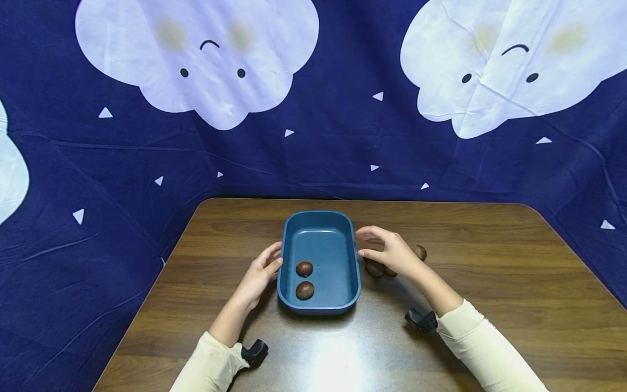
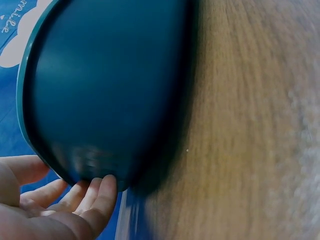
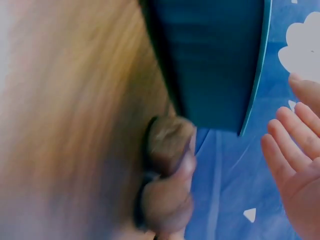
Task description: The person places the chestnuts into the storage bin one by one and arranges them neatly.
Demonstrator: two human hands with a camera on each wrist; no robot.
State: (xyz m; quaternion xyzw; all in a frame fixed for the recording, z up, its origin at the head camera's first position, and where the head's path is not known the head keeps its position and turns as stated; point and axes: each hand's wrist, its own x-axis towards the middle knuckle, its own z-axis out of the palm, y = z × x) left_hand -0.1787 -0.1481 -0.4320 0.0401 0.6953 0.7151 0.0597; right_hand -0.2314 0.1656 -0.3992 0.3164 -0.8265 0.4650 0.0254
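A blue rectangular container (image 1: pixel 317 310) stands on the table, with two brown chestnuts (image 1: pixel 305 290) lying inside it toward its near left part. My left hand (image 1: pixel 256 276) rests its fingers against the container's left outer wall, thumb near the rim. On the other side, my right hand (image 1: pixel 394 251) hovers by the right wall, its fingers relaxed and holding nothing. More chestnuts (image 1: pixel 374 269) lie on the table below the right hand and partly behind it, so some are hidden. Close up in the right wrist view, blurred chestnuts (image 3: pixel 170 142) sit beside the container, apart from the fingers.
The brown wooden table (image 1: pixel 490 261) extends on both sides of the container. A dark blue cloth (image 1: pixel 343 147) printed with white clouds hangs behind it. Black wrist cameras (image 1: pixel 256 353) are worn on both wrists, at the ends of the cream sleeves.
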